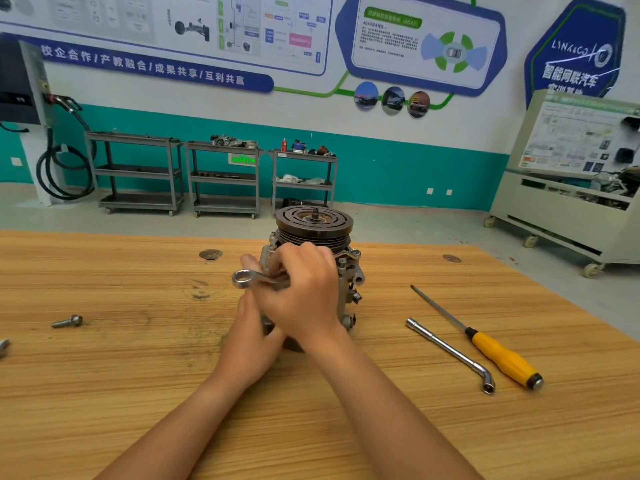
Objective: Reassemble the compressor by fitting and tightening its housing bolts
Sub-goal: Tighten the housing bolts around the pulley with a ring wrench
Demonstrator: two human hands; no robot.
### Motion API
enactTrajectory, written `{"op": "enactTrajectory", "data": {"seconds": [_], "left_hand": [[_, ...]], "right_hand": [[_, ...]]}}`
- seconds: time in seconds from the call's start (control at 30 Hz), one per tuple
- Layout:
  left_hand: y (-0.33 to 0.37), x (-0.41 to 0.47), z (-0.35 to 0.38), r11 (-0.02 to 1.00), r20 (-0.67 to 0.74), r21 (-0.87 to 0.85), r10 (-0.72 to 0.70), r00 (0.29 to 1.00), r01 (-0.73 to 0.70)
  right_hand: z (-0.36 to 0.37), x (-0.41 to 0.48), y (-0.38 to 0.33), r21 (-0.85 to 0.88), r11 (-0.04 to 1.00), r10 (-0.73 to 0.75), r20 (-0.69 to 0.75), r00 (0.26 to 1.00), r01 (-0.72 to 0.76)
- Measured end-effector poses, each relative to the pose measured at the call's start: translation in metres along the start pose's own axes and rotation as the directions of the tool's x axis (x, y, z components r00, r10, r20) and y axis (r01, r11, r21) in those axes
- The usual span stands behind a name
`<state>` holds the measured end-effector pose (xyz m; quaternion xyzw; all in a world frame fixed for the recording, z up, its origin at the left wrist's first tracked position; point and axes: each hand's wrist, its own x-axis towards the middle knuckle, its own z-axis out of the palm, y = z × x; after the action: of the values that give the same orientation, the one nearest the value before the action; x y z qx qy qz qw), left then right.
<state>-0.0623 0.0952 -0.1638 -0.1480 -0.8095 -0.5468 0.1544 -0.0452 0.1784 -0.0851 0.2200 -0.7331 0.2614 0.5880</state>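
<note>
- The step in hand looks like tightening a housing bolt: the compressor (313, 261) stands upright at frame centre on the table (138, 393), pulley end up, with both hands at its left flank.
- The right hand (301, 289) is closed around the shank of a wrench (249, 278). The ring end sticks out free to the left, and the working end is hidden under the fingers, so I cannot tell whether it sits on a bolt head.
- The left hand (251, 327) lies below and behind the right, pressed to the lower body. Its fingers are mostly hidden, and I cannot tell how far they are curled or what they hold; it seems to brace the unit.
- Both forearms reach in from the bottom edge and converge at the centre, the right wrist crossing over the left.
- A loose bolt (67, 321) lies at left of the frame, well apart from the compressor, so fitting is probably not finished.
- A socket bar (450, 353) and a screwdriver (485, 344) lie side by side at right, untouched.
- The next move likely calls for a short wrench swing with the body held steady.
</note>
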Motion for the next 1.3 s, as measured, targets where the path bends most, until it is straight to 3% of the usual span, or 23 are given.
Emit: {"op": "enactTrajectory", "data": {"seconds": [0.07,0.13,0.2,0.3,0.37,0.47,0.6,0.73,0.97,1.1,1.2,1.3], "left_hand": [[-0.005,0.001,-0.002,1.000,0.003,-0.027,0.008,1.000,-0.008],[-0.003,0.001,-0.002,1.000,-0.003,-0.001,0.025,1.000,-0.025],[-0.007,0.003,-0.002,1.000,-0.001,0.006,0.009,1.000,-0.009],[-0.007,0.004,-0.002,1.000,0.006,0.016,0.003,1.000,-0.004],[-0.007,0.004,-0.002,1.000,-0.005,0.021,0.015,1.000,-0.015],[-0.012,0.006,-0.001,0.999,-0.029,0.030,0.029,0.999,-0.028],[-0.013,0.007,0.000,0.999,-0.029,0.021,0.032,0.999,-0.031],[-0.015,0.007,0.000,0.999,-0.026,0.021,0.028,0.999,-0.028],[-0.016,0.008,0.001,1.000,-0.026,0.019,0.018,1.000,-0.017],[-0.015,0.007,0.001,1.000,-0.028,0.016,0.020,0.999,-0.019],[-0.014,0.007,0.001,1.000,-0.032,0.021,0.020,0.999,-0.019],[-0.014,0.007,0.002,1.000,-0.035,0.025,0.018,0.999,-0.017]], "right_hand": [[-0.009,0.018,0.007,0.186,0.981,-0.015,-0.154,0.988,0.044],[-0.024,0.036,0.005,0.446,0.895,0.100,-0.236,0.967,0.016],[-0.046,0.055,0.001,0.743,0.669,0.303,-0.279,0.911,0.005],[-0.083,0.078,0.014,0.899,0.418,0.467,-0.339,0.817,0.134],[-0.098,0.085,0.031,0.929,0.362,0.585,-0.287,0.759,0.073],[-0.097,0.083,0.065,0.971,0.216,0.813,-0.119,0.571,-0.105],[-0.081,0.074,0.098,0.978,-0.003,0.929,0.080,0.361,-0.209],[-0.074,0.068,0.115,0.964,-0.103,0.949,0.170,0.267,-0.246],[-0.064,0.076,0.125,0.927,-0.184,0.930,0.272,0.247,-0.327],[-0.062,0.068,0.136,0.914,-0.233,0.933,0.306,0.190,-0.332],[-0.063,0.050,0.137,0.929,-0.216,0.955,0.265,0.135,-0.299],[-0.067,0.032,0.125,0.949,-0.109,0.982,0.148,0.115,-0.296]]}}
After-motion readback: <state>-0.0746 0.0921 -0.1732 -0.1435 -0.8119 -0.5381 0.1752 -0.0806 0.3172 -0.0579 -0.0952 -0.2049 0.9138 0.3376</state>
